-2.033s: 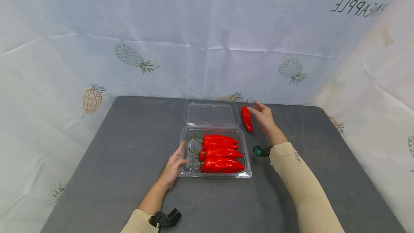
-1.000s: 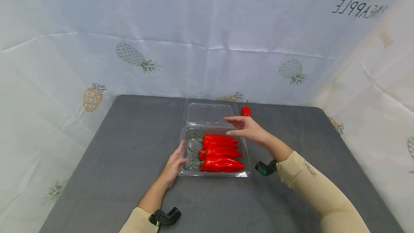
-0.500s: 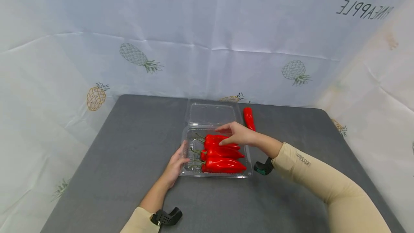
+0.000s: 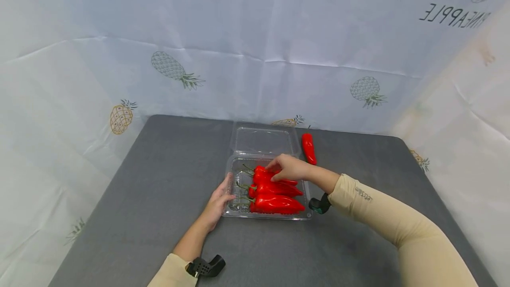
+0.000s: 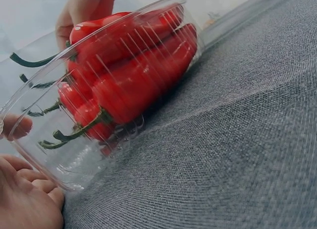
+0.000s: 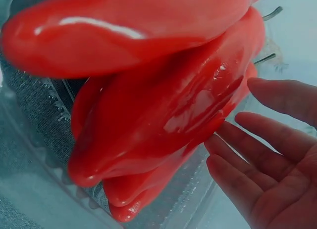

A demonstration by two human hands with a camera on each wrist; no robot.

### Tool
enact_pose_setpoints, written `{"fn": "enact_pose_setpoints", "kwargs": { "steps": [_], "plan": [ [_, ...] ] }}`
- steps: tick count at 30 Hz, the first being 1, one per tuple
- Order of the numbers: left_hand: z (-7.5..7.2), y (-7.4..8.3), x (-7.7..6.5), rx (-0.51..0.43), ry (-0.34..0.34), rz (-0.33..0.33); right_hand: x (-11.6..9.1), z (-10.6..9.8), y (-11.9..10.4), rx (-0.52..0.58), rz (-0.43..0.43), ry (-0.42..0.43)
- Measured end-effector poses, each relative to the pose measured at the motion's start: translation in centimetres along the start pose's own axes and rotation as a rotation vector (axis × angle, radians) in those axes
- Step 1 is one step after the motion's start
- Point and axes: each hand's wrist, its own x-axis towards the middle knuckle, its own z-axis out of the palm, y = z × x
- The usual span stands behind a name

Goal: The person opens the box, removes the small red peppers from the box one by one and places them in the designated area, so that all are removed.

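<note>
A clear plastic clamshell container (image 4: 239, 207) lies on the table with its lid folded back, several red peppers (image 4: 279, 203) side by side in it, green stems to the left. My left hand (image 4: 215, 203) holds its left wall, the thumb over the rim and the fingers outside, as the left wrist view shows. At the far side of the row my right hand (image 4: 290, 168) reaches over the peppers. In the right wrist view its fingers (image 6: 237, 182) are fairly straight, with thumb and fingertips at the surface of a red pepper (image 6: 198, 105).
Another red pepper (image 4: 308, 149) lies on the grey table (image 4: 179, 163) to the right of the transparent lid (image 4: 263, 140). A pineapple-printed cloth (image 4: 255, 34) hangs behind the table. Black wrist cameras (image 4: 206, 267) are worn on both forearms.
My right hand has moved from the loose pepper beside the lid leftward, then down onto the farthest peppers in the container. My left hand has stayed on the left wall.
</note>
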Motion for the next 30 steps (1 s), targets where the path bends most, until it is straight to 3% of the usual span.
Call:
{"fn": "enact_pose_setpoints", "kwargs": {
  "steps": [21,30],
  "plan": [
    [0.0,0.0,0.2,0.001,-0.006,-0.011,1.3,0.6,0.3,-0.232,-0.006,0.003],
    [-0.1,0.0,0.2,0.002,-0.009,-0.017,1.4,1.1,0.6,-0.338,-0.089,0.044]
  ]
}}
